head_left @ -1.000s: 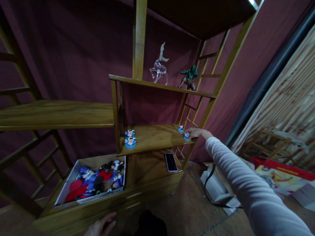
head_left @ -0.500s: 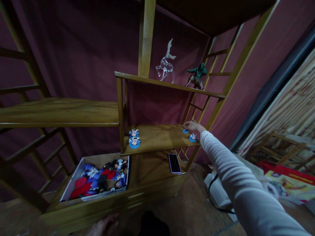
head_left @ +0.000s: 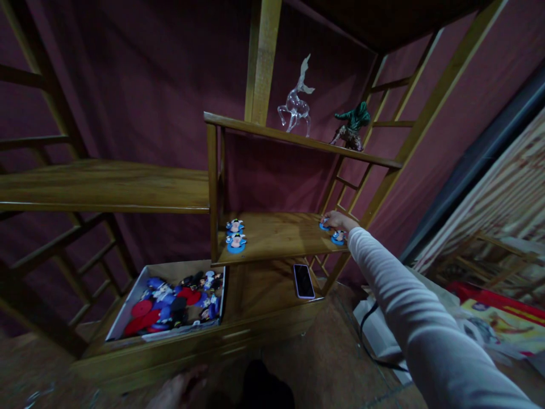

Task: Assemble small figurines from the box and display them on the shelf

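My right hand (head_left: 336, 220) reaches out to the right end of the middle wooden shelf (head_left: 276, 241). Its fingers are curled on a small figure on a blue base (head_left: 325, 225). A second blue-based figure (head_left: 339, 237) stands just in front of the hand. Two more blue-based figures (head_left: 235, 234) sit at the shelf's left end. My left hand (head_left: 179, 389) is dim at the bottom edge, low in front of the cabinet, with its fingers hard to read.
A white box (head_left: 170, 298) with several red, blue and black figures lies on the lower cabinet top. A phone (head_left: 304, 280) lies to its right. A glass horse (head_left: 295, 102) and a green figure (head_left: 352, 125) stand on the upper shelf. Boxes and a cable clutter the floor at right.
My right hand let go of the front blue-based figure and moved back onto the rear one. The view shifted slightly, so the shelf sits further right.
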`<action>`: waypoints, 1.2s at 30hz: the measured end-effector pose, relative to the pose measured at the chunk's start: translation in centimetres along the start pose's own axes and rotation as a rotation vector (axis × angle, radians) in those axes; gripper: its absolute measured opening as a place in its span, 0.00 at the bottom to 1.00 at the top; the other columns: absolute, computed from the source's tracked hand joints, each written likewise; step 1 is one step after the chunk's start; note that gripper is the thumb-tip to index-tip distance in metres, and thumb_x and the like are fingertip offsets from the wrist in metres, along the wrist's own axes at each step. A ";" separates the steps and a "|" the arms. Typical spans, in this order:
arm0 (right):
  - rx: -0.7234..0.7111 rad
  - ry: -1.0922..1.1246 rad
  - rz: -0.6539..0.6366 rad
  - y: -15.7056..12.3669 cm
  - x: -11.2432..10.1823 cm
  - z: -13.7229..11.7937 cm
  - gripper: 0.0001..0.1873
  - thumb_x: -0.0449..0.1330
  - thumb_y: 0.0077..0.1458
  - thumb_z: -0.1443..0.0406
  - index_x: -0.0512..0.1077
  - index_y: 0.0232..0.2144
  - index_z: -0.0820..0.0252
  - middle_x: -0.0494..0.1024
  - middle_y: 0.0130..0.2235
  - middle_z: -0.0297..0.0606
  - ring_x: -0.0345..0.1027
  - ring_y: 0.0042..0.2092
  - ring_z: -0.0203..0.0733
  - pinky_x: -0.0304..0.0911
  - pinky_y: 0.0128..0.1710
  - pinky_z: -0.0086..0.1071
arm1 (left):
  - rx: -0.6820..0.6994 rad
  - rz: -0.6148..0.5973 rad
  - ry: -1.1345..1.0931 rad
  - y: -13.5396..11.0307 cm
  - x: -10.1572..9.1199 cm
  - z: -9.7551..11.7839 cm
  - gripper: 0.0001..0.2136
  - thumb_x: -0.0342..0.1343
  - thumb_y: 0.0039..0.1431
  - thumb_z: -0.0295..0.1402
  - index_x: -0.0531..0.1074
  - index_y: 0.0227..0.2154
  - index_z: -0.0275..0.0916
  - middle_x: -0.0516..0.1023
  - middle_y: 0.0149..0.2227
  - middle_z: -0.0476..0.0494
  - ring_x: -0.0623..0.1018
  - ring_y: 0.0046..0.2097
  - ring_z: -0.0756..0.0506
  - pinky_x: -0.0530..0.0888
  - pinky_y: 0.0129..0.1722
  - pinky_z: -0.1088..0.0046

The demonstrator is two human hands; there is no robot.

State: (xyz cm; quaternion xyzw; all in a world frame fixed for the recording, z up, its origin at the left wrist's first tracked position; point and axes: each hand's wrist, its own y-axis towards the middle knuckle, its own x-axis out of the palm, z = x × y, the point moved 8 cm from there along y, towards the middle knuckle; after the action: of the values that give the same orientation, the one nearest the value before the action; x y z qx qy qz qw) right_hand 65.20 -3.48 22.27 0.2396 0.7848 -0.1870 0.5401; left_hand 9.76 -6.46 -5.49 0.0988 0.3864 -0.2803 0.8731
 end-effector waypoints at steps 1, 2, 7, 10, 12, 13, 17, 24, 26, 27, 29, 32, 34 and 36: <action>0.001 0.011 -0.001 -0.2 0.0 -0.1 0.15 0.65 0.40 0.65 0.74 0.34 0.63 0.76 0.25 0.35 0.67 0.25 0.34 0.62 0.27 0.24 | -0.004 -0.007 0.010 0.0 0.1 0.0 0.15 0.50 0.49 0.41 0.77 0.36 0.45 0.79 0.40 0.49 0.78 0.43 0.42 0.73 0.45 0.71; 0.003 0.023 -0.002 -0.4 0.0 -0.2 0.15 0.66 0.39 0.65 0.74 0.34 0.63 0.76 0.24 0.35 0.67 0.25 0.34 0.62 0.27 0.24 | -0.010 -0.017 0.020 0.0 0.2 -0.2 0.15 0.50 0.49 0.41 0.77 0.37 0.45 0.79 0.41 0.49 0.78 0.44 0.42 0.73 0.45 0.71; 0.000 0.067 -0.027 -1.2 -0.4 -0.7 0.18 0.65 0.39 0.68 0.73 0.38 0.64 0.77 0.29 0.37 0.69 0.28 0.35 0.63 0.31 0.26 | 0.007 -0.051 0.031 0.0 0.9 -1.0 0.15 0.49 0.51 0.41 0.76 0.38 0.45 0.79 0.42 0.49 0.77 0.45 0.42 0.72 0.46 0.71; -0.064 0.029 -0.017 -1.7 -2.0 -1.6 0.20 0.64 0.39 0.72 0.73 0.40 0.65 0.78 0.36 0.42 0.70 0.35 0.38 0.64 0.37 0.27 | 0.008 -0.051 0.047 0.0 0.9 -1.2 0.15 0.48 0.52 0.40 0.76 0.39 0.46 0.79 0.42 0.49 0.77 0.45 0.43 0.72 0.46 0.72; -0.117 0.020 0.021 -2.4 -3.6 -2.5 0.18 0.63 0.40 0.72 0.73 0.39 0.66 0.78 0.38 0.44 0.70 0.40 0.40 0.63 0.41 0.29 | -0.003 -0.054 0.061 -0.2 0.6 -0.9 0.15 0.48 0.52 0.39 0.76 0.39 0.46 0.79 0.42 0.49 0.77 0.45 0.43 0.72 0.45 0.72; -0.143 0.040 0.052 -3.1 -4.5 -3.0 0.18 0.62 0.42 0.71 0.73 0.40 0.66 0.77 0.39 0.45 0.70 0.41 0.42 0.62 0.43 0.30 | -0.009 -0.060 0.063 -0.3 0.3 -0.5 0.15 0.48 0.53 0.39 0.76 0.40 0.46 0.79 0.42 0.49 0.77 0.45 0.44 0.72 0.45 0.72; -0.329 0.282 0.225 -9.4 -7.1 -6.1 0.20 0.60 0.48 0.64 0.70 0.46 0.63 0.77 0.42 0.44 0.70 0.43 0.42 0.62 0.47 0.35 | -0.048 -0.041 0.029 -1.2 -1.2 1.2 0.15 0.48 0.53 0.38 0.75 0.41 0.47 0.78 0.43 0.50 0.77 0.46 0.45 0.71 0.46 0.72; -0.514 0.807 -0.324 -25.0 7.0 -14.3 0.19 0.58 0.51 0.54 0.72 0.43 0.56 0.76 0.45 0.41 0.69 0.45 0.42 0.63 0.47 0.37 | -0.210 0.248 -0.605 -1.3 -6.3 1.0 0.13 0.59 0.45 0.39 0.76 0.34 0.40 0.80 0.37 0.43 0.78 0.40 0.43 0.73 0.43 0.69; -0.540 0.882 -0.520 -27.3 13.4 -17.4 0.18 0.58 0.51 0.54 0.72 0.42 0.57 0.76 0.43 0.40 0.70 0.44 0.41 0.64 0.46 0.37 | -0.303 0.346 -0.943 -0.6 -8.1 0.0 0.14 0.61 0.44 0.36 0.75 0.35 0.36 0.80 0.34 0.40 0.78 0.35 0.45 0.75 0.37 0.70; -0.535 0.915 -0.582 -27.8 16.5 -18.8 0.18 0.58 0.51 0.55 0.73 0.42 0.57 0.76 0.43 0.40 0.69 0.44 0.41 0.63 0.46 0.37 | -0.335 0.411 -1.089 -0.1 -9.1 -0.5 0.14 0.61 0.44 0.34 0.74 0.35 0.35 0.79 0.34 0.40 0.78 0.34 0.46 0.75 0.35 0.73; -0.502 0.975 -0.623 -27.6 21.8 -21.5 0.17 0.56 0.53 0.55 0.73 0.41 0.57 0.77 0.41 0.39 0.70 0.41 0.39 0.64 0.44 0.36 | -0.364 0.503 -1.320 1.5 -11.1 -1.1 0.12 0.60 0.44 0.28 0.74 0.36 0.33 0.79 0.33 0.40 0.78 0.33 0.48 0.74 0.33 0.76; -0.401 0.994 -0.570 -25.4 28.0 -24.4 0.15 0.54 0.54 0.58 0.73 0.39 0.58 0.77 0.39 0.39 0.70 0.36 0.37 0.65 0.38 0.33 | -0.348 0.623 -1.429 4.3 -13.6 -2.0 0.07 0.57 0.47 0.23 0.73 0.32 0.32 0.78 0.28 0.41 0.77 0.29 0.51 0.74 0.28 0.79; -0.333 0.898 -0.485 -23.5 30.9 -25.4 0.14 0.50 0.55 0.62 0.73 0.38 0.59 0.78 0.37 0.39 0.70 0.34 0.37 0.65 0.35 0.32 | -0.355 0.662 -1.441 6.0 -14.3 -2.8 0.07 0.55 0.48 0.21 0.73 0.32 0.32 0.77 0.27 0.43 0.77 0.27 0.52 0.73 0.26 0.80; -0.315 0.712 -0.352 -21.5 32.4 -25.8 0.13 0.49 0.55 0.65 0.73 0.37 0.57 0.78 0.36 0.38 0.71 0.34 0.38 0.64 0.36 0.32 | -0.383 0.683 -1.471 7.1 -14.2 -4.0 0.07 0.53 0.49 0.20 0.72 0.32 0.32 0.77 0.26 0.44 0.76 0.26 0.53 0.73 0.25 0.82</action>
State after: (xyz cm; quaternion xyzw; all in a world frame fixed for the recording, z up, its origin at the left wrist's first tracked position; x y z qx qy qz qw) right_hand 23.40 -1.13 1.62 0.0662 0.9703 -0.0596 0.2250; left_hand 3.56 6.82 1.87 -0.1479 -0.2929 0.0775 0.9414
